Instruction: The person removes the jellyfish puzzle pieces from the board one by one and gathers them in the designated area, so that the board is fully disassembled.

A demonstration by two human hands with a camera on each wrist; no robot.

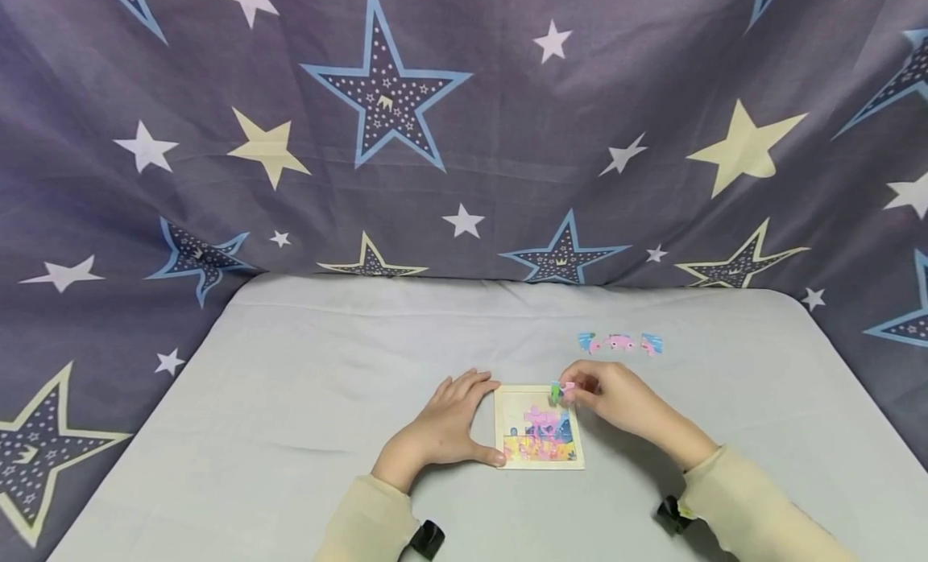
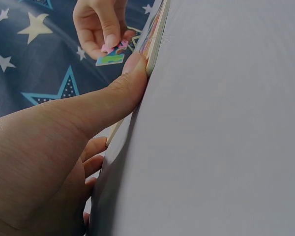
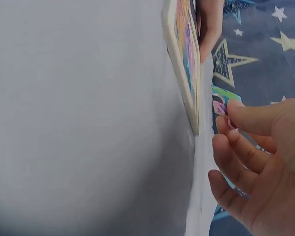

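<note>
A square wooden jigsaw tray (image 1: pixel 539 466) lies on the grey cloth, its lower part filled with pink, yellow and blue pieces; bare wood shows in the upper part. My left hand (image 1: pixel 447 423) spans the tray's left side, fingers spread toward the top left corner. In the left wrist view its thumb (image 2: pixel 120 91) presses the tray's edge. Between thumb and fingertips, my right hand (image 1: pixel 616 394) pinches a puzzle piece (image 1: pixel 557 394) coloured green, blue and pink, above the tray's top right corner. The right wrist view shows this piece (image 3: pixel 219 105) partly hidden by the fingers.
Three loose puzzle pieces lie in a row beyond the right hand: a left one (image 1: pixel 588 342), a middle pink one (image 1: pixel 619 342) and a right one (image 1: pixel 652 344). A dark star-patterned curtain (image 1: pixel 507 183) hangs behind the cloth-covered table (image 1: pixel 290 369).
</note>
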